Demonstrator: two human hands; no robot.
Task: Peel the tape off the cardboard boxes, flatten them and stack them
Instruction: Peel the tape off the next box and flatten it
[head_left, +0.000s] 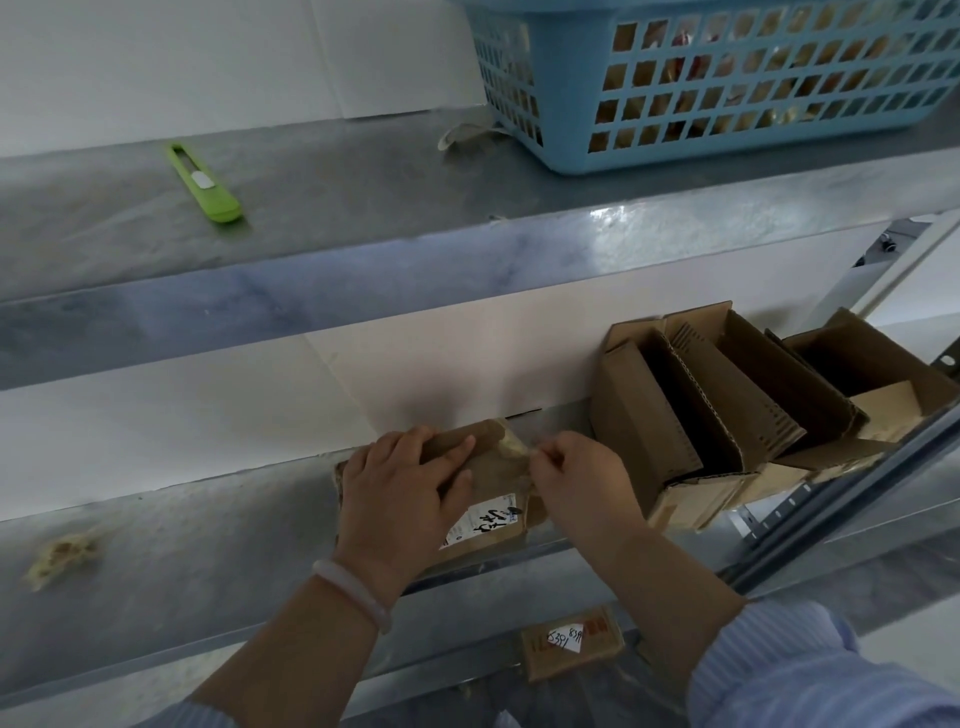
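A small brown cardboard box with a white label lies on the middle metal shelf. My left hand presses flat on its top and holds it down. My right hand pinches a strip of clear tape at the box's far right corner, and the strip is partly lifted. To the right, several opened cardboard boxes stand together on the same shelf. Another small taped box lies lower down, below the shelf's edge.
A green utility knife lies on the upper shelf. A blue plastic basket stands at the upper right, a scrap of tape beside it. A crumpled wad of tape sits at the middle shelf's left. White wall panels back the shelves.
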